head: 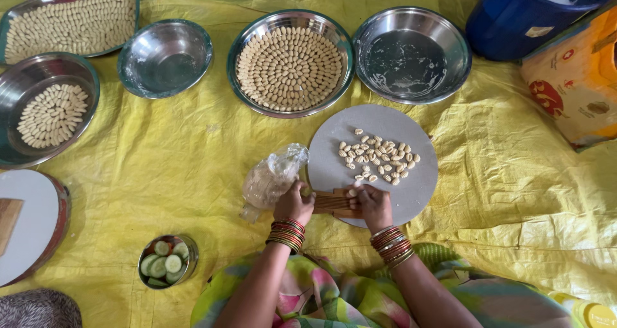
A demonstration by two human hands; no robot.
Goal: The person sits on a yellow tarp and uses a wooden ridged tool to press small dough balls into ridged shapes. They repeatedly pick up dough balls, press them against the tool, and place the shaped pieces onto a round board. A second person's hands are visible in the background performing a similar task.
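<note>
My left hand [294, 203] grips the left end of a small ridged wooden board [331, 202] and also holds a clear plastic bag of dough [270, 178]. My right hand [373, 203] presses a small piece of dough against the right end of that ridged board. The board rests on the near edge of a round grey slab [411, 186]. Several small shaped dough pieces [379, 157] lie in a loose heap on the slab. Both wrists wear stacked red and gold bangles.
On the yellow sheet [193, 161] stand a steel plate of dough pieces set in rings [290, 63], two bare steel bowls [411, 53] [165, 57], a tray [69, 23] and a bowl [46, 109] of more pieces, a small tin of cucumber slices [167, 261], a blue drum [533, 13], an orange bag [578, 77], another round board [29, 222].
</note>
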